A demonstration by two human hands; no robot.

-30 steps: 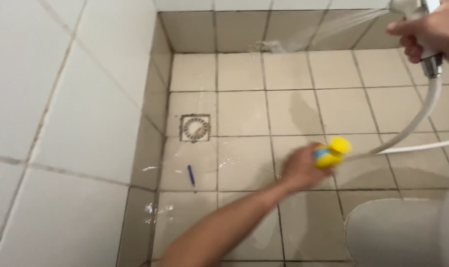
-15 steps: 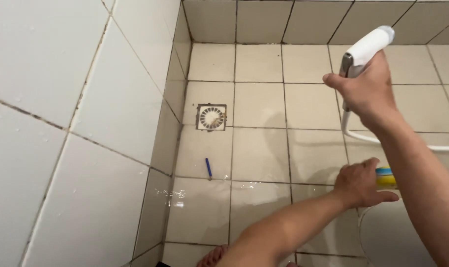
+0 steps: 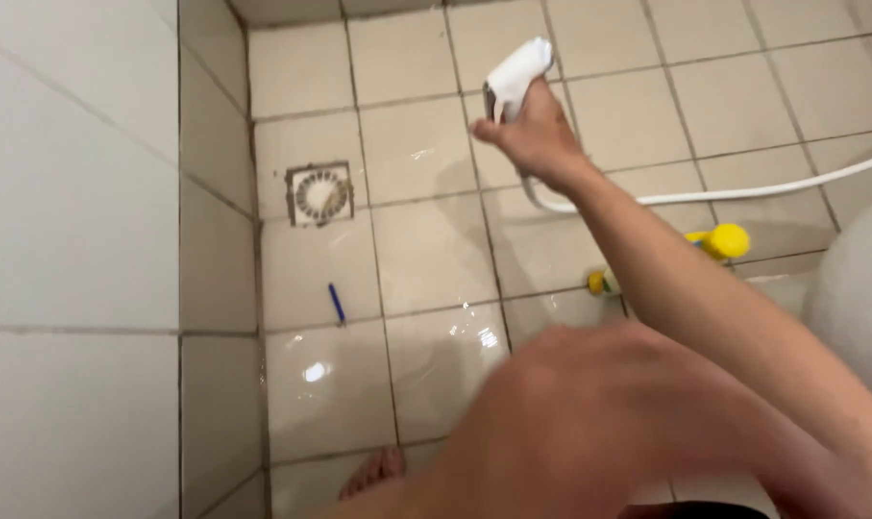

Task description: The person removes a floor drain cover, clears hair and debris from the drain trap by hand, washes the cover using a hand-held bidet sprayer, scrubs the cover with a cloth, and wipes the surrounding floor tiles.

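Glossy wet floor tiles (image 3: 426,240), white plastic sprayer (image 3: 517,72), metal drain (image 3: 319,193)

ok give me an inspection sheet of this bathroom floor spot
surface: beige tiled floor, wet and glossy near the middle; square metal drain by the wall.
job's things: white sprayer held over the floor; yellow bottle on the floor behind the right arm.
clutter: small blue stick on a tile below the drain.
hands: right hand shut on the sprayer; left hand blurred close to the camera, grip cannot be told.
cables: white hose runs from the sprayer off to the right.
surroundings: white tiled wall on the left; bare toes at the bottom edge.
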